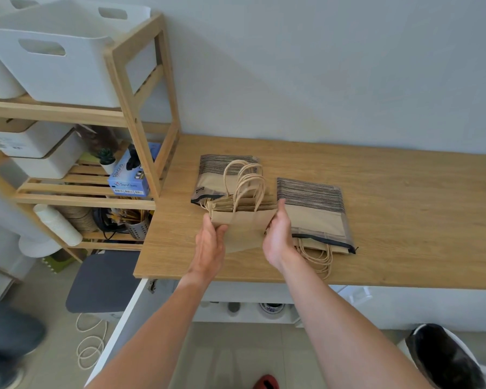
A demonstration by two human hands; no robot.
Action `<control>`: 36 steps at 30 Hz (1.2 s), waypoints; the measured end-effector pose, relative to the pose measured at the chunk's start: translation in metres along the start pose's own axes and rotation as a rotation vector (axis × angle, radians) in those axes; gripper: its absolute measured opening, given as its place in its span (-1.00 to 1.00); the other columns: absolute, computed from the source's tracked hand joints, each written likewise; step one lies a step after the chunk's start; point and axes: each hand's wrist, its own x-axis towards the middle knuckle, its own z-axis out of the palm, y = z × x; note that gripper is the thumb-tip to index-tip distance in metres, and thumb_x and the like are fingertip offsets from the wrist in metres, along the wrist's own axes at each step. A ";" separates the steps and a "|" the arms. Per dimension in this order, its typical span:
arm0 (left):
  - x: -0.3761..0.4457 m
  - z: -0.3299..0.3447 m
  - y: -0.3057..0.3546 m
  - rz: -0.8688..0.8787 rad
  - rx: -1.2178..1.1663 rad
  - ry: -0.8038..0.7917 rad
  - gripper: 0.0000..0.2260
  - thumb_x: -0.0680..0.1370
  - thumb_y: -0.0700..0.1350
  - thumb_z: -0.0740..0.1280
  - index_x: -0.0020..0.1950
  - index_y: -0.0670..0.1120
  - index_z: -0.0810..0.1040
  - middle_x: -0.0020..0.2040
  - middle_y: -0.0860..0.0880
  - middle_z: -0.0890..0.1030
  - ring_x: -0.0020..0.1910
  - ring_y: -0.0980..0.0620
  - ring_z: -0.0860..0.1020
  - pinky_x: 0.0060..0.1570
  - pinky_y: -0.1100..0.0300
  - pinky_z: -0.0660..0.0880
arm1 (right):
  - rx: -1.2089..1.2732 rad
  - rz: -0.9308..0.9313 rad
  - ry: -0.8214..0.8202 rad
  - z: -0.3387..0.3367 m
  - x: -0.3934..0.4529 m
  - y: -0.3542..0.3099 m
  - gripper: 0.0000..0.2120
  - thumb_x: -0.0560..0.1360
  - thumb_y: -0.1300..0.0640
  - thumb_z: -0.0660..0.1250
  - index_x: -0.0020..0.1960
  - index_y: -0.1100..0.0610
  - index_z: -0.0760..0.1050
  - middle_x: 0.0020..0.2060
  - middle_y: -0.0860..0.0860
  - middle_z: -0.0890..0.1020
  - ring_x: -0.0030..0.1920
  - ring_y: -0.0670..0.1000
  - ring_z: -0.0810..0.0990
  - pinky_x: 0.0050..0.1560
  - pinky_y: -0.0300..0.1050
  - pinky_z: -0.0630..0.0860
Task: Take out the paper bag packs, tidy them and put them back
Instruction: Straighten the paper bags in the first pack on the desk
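Note:
A stack of brown paper bags (243, 224) with twisted paper handles is held just above the wooden counter (390, 209). My left hand (209, 245) grips its left edge and my right hand (278, 234) grips its right edge. Behind the stack lies a striped pouch (222, 175), partly hidden by the bag handles. To the right lies a second striped pouch (313, 211) with paper bags inside; their handles (319, 259) stick out of its near end.
A wooden shelf unit (141, 108) stands to the left with white bins (54, 51), a blue glove box (132, 175) and a utensil holder (136, 228). Below the counter are an open cabinet door (118, 329), a grey stool (101, 279) and a black-lined bin (443, 357).

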 end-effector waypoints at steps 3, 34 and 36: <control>0.003 -0.003 0.001 -0.021 -0.026 -0.020 -0.86 0.66 -0.15 0.18 0.17 -0.18 0.32 -0.02 0.09 0.56 -0.07 0.21 0.56 -0.15 0.31 0.52 | -0.059 -0.029 0.002 -0.003 0.012 0.015 0.10 0.15 -0.72 0.08 0.53 -0.12 0.29 0.48 -0.03 0.39 0.50 0.01 0.30 0.51 0.21 0.15; 0.027 -0.022 0.014 -0.125 0.221 -0.135 -0.52 0.43 -0.25 0.47 0.28 -0.06 0.40 0.05 0.06 0.48 0.09 0.08 0.38 0.15 0.18 0.32 | -0.399 -0.242 -0.159 0.012 0.004 0.006 -0.39 0.62 -0.27 0.03 0.57 0.02 0.17 0.53 -0.01 0.28 0.44 -0.12 0.24 0.35 -0.20 0.12; 0.029 -0.026 0.014 -0.166 0.256 -0.160 -0.59 0.46 -0.23 0.46 0.25 -0.06 0.42 -0.01 0.11 0.44 0.05 0.10 0.34 0.11 0.16 0.29 | -0.539 -0.247 -0.211 0.004 0.006 0.001 -0.47 0.50 -0.23 0.32 0.40 -0.05 0.36 0.33 -0.04 0.50 0.33 -0.06 0.43 0.27 -0.11 0.34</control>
